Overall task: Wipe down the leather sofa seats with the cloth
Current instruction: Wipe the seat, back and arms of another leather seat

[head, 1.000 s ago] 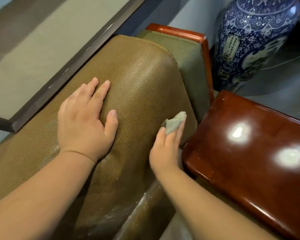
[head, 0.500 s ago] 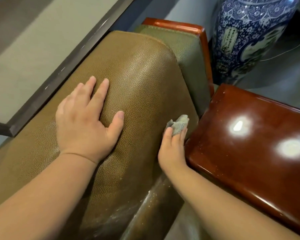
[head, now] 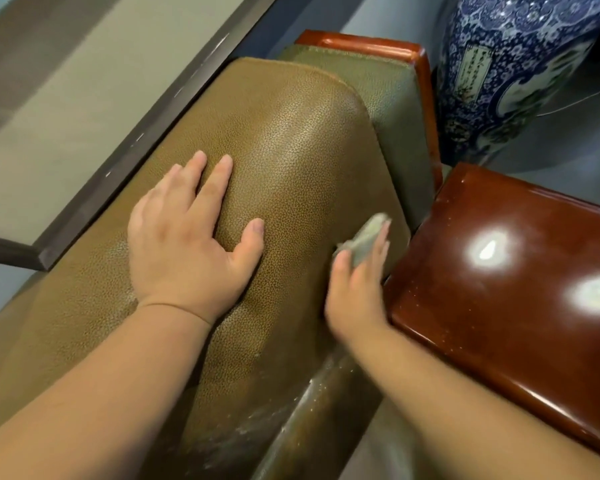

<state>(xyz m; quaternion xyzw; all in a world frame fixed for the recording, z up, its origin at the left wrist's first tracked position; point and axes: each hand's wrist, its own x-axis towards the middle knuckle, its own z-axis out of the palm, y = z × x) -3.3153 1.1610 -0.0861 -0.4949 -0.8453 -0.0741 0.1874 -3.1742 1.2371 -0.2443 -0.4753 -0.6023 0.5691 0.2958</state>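
Note:
A brown leather sofa back cushion [head: 302, 161] fills the middle of the head view. My left hand [head: 187, 244] lies flat on its top with fingers spread. My right hand [head: 357, 282] holds a small grey cloth [head: 368, 237] against the cushion's right side, in the gap next to the wooden armrest [head: 499, 306]. The right hand and cloth are blurred by motion. White dusty streaks mark the lower leather [head: 250, 434].
A glossy red-brown wooden armrest bounds the right side. Behind it stand a green leather panel with a red wooden frame [head: 395, 98] and a big blue-and-white porcelain vase [head: 520, 64]. A dark metal rail [head: 146, 140] runs along the left.
My right hand with the cloth has slid up and down the cushion's right side beside the armrest. My left hand has stayed pressed on the cushion top.

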